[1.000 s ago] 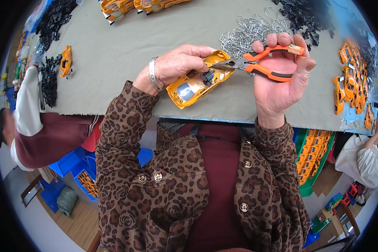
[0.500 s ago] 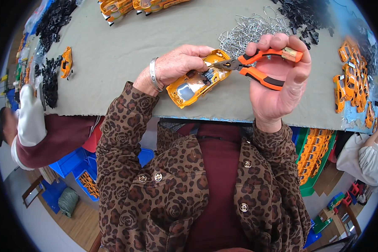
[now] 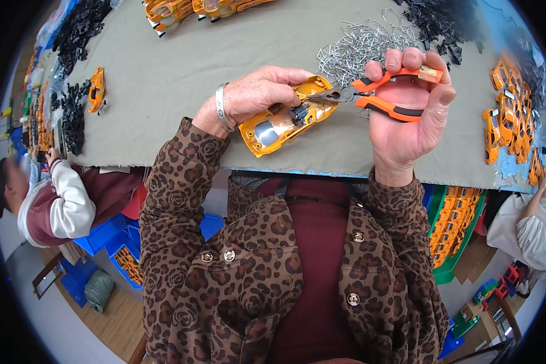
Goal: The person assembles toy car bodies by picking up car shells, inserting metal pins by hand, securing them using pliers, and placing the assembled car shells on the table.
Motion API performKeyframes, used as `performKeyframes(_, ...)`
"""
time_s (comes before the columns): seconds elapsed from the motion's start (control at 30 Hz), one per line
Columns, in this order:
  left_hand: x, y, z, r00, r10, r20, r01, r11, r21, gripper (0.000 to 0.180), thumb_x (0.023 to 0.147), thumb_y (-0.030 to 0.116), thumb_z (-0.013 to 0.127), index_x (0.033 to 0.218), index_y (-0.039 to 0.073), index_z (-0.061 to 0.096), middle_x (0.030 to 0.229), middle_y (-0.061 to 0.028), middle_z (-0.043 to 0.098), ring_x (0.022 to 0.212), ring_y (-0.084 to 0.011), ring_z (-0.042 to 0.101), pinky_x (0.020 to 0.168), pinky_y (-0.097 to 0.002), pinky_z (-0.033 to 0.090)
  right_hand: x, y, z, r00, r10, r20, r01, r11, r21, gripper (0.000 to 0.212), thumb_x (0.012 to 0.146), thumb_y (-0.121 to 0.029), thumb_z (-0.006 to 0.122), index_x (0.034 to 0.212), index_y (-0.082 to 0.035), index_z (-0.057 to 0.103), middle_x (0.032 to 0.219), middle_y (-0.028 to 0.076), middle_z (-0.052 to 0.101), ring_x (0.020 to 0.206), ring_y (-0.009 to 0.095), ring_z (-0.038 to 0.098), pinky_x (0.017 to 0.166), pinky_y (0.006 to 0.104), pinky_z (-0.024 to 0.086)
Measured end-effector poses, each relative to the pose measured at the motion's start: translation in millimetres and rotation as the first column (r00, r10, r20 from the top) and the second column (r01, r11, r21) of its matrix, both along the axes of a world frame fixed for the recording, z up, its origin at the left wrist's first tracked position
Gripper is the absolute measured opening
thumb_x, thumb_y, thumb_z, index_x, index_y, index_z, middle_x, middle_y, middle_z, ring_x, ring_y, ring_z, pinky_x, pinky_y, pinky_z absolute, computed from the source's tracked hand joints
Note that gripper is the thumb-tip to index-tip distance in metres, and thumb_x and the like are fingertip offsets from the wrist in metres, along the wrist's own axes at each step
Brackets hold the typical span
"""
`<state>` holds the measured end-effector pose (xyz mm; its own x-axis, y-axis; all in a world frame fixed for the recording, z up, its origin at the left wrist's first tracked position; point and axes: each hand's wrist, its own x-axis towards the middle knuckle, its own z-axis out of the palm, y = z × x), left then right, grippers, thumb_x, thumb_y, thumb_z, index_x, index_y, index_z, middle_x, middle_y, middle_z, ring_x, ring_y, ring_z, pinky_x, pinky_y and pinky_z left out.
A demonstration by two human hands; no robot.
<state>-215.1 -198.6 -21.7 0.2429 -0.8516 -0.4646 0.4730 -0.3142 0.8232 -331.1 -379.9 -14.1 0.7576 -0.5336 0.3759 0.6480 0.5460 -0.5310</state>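
Note:
My left hand (image 3: 261, 92) is closed on a yellow toy car body shell (image 3: 264, 141), its hollow underside turned up. Inside the shell show a clear window piece and a small black part (image 3: 298, 114). In my right hand (image 3: 409, 127) is a pair of pliers (image 3: 385, 108) with orange and black handles, held with the handles spread. The long-nose jaws reach into the upper end of the shell, close to the left fingertips. Whether the tips grip anything is too small to tell. A heap of bent metal wires (image 3: 361, 51) lies just beyond the pliers.
On the grey-covered table (image 3: 182, 79) lie black plastic parts (image 3: 82, 30), a single yellow shell (image 3: 96, 90) at left, stacked shells (image 3: 215, 7) at the far edge and more car bodies (image 3: 509, 115) at right. A green crate (image 3: 455, 227) stands below. Co-workers sit at both sides.
My right hand and the pliers have shifted slightly to the right, and the jaw tips have drawn back a little. The co-worker at left has moved an arm toward the table.

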Motion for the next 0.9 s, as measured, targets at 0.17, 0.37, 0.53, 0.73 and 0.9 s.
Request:
performKeyframes(0.17,-1,0,-2,1.000,0.008,0.028,-0.009,1.000,0.014,0.050,0.082,0.001,0.049,0.131,-0.006,0.047,0.115,-0.0121,0.062,0.090,-0.0130,0.064,0.080,-0.0251,0.053,-2,1,-1,0.999,-0.041,-0.025,0.042,0.998,0.039,0.043,0.095,-0.039,0.053,0.123,-0.007,0.048,0.105,0.008,0.052,0.094,0.022,0.050,0.080,0.0421,0.046)
performKeyframes(0.37,-11,-5,2,0.998,0.064,0.006,-0.064,0.998,-0.025,0.043,0.085,0.003,0.050,0.127,-0.004,0.052,0.108,-0.0096,0.065,0.088,-0.0114,0.064,0.079,-0.0252,0.053,-4,6,-2,0.996,-0.087,-0.002,0.087,0.995,-0.052,0.046,0.095,-0.041,0.054,0.124,-0.006,0.046,0.108,0.009,0.051,0.096,0.022,0.050,0.082,0.0421,0.047)
performKeyframes(0.53,-14,-9,9,0.975,0.019,0.222,-0.033,0.998,0.057,0.033,0.085,0.007,0.050,0.116,-0.002,0.058,0.096,-0.0042,0.066,0.079,-0.0066,0.061,0.071,-0.0219,0.051,-4,8,-2,0.997,-0.077,-0.009,0.077,0.995,-0.069,0.049,0.094,-0.043,0.054,0.124,-0.006,0.045,0.108,0.010,0.052,0.096,0.022,0.050,0.081,0.0423,0.047)
performKeyframes(0.73,-13,-8,-2,0.965,-0.030,0.262,0.012,0.997,0.071,0.032,0.082,0.006,0.049,0.112,-0.002,0.060,0.093,-0.0032,0.065,0.076,-0.0056,0.059,0.069,-0.0214,0.050,4,-21,14,0.981,0.192,-0.001,-0.192,0.981,-0.039,0.056,0.091,-0.051,0.055,0.126,-0.007,0.049,0.110,0.008,0.051,0.096,0.022,0.046,0.080,0.0413,0.042)
performKeyframes(0.9,-10,-9,-6,0.968,-0.056,0.246,0.041,0.997,0.069,0.032,0.081,0.005,0.050,0.111,-0.003,0.060,0.093,-0.0039,0.066,0.077,-0.0059,0.059,0.070,-0.0216,0.050,23,-50,7,0.805,0.588,0.078,-0.551,0.790,-0.269,0.068,0.084,-0.062,0.057,0.132,-0.013,0.052,0.110,0.003,0.050,0.092,0.020,0.040,0.076,0.0386,0.036)
